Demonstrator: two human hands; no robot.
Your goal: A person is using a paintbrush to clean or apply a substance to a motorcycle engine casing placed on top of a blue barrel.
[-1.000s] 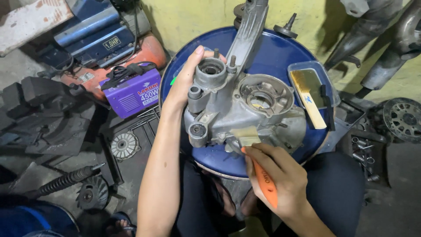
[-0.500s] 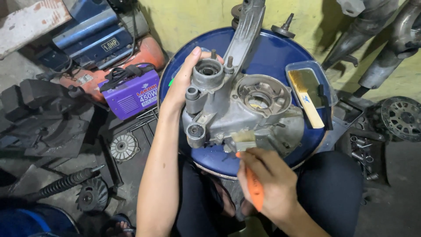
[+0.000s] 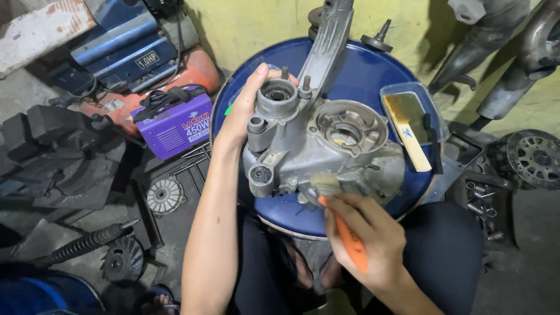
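Observation:
A grey metal engine casing (image 3: pixel 318 143) with round bores and a long arm reaching away rests on the top of a blue drum (image 3: pixel 373 70). My left hand (image 3: pixel 248 108) grips the casing's left side near a round bore. My right hand (image 3: pixel 367 236) holds an orange-handled paintbrush (image 3: pixel 341 224). Its pale bristles touch the casing's near lower edge.
A clear plastic tray (image 3: pixel 434 125) with a wooden-handled wire brush (image 3: pixel 408 131) sits on the drum's right side. On the floor to the left lie a purple box-shaped machine (image 3: pixel 175 125), an orange and blue compressor (image 3: pixel 128 52), a coil spring (image 3: pixel 81 245) and finned discs. Exhaust pipes (image 3: pixel 501 58) and a sprocket (image 3: pixel 534 157) are at right.
The view has shifted slightly. My right hand and the brush have moved a little along the casing's lower edge. My left hand keeps its grip.

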